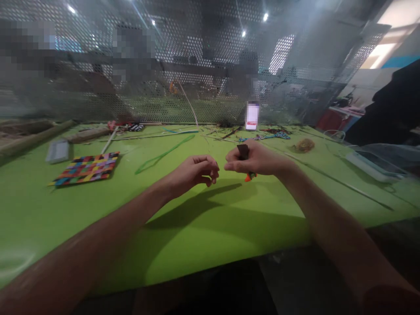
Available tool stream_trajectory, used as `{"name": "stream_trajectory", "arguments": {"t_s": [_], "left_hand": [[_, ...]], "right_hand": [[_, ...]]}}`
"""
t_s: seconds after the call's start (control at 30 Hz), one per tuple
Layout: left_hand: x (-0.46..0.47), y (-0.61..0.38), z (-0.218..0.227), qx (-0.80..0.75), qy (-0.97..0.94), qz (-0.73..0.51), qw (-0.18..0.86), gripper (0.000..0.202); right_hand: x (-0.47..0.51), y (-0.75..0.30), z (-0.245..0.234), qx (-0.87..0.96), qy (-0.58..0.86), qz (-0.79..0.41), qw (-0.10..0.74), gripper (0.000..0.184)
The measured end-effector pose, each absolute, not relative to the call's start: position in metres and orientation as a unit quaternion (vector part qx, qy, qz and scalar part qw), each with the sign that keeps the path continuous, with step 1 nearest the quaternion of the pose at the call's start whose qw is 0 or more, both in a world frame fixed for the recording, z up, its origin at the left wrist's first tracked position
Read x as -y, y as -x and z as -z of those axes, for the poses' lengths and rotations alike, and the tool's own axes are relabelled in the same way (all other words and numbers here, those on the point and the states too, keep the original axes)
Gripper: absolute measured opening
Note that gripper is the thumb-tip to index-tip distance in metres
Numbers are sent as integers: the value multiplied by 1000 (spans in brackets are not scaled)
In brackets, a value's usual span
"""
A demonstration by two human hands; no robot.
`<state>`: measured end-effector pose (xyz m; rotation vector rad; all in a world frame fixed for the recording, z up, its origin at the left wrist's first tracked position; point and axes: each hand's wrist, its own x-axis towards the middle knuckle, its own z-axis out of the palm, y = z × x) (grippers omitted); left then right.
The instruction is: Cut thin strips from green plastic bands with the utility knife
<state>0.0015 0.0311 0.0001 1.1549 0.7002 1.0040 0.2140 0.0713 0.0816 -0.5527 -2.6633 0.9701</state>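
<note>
Above the green tabletop, my right hand is closed around a small object. A dark brown flat piece of it sticks out at the top of the fist, and an orange and green end shows underneath. Its middle is hidden by my fingers, so I cannot tell its kind. A short gap to the left, my left hand hangs with loosely curved fingers. The thumb and fingers are apart, and nothing shows between them.
A colourful woven mat lies left, near a clear box. Behind are a green strip loop, sticks and a lit phone by a perforated metal screen. At right are a long thin stick and a plastic tray.
</note>
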Motion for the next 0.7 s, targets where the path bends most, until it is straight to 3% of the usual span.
{"name": "stream_trajectory", "arguments": {"t_s": [0.1, 0.23, 0.37, 0.7], "left_hand": [[-29, -2, -2, -309, -522, -439, 663, 12], [-26, -1, -6, -314, -533, -440, 651, 14], [-25, -1, -11, -319, -539, -445, 640, 15], [-21, -4, -18, -334, -561, -445, 612, 8]], "right_hand": [[-75, -207, -67, 929, 250, -160, 220, 43], [-79, -198, -47, 938, 268, 18, 220, 29], [-80, -193, -36, 949, 248, 65, 183, 21], [-75, -188, -27, 942, 238, 155, 180, 19]]}}
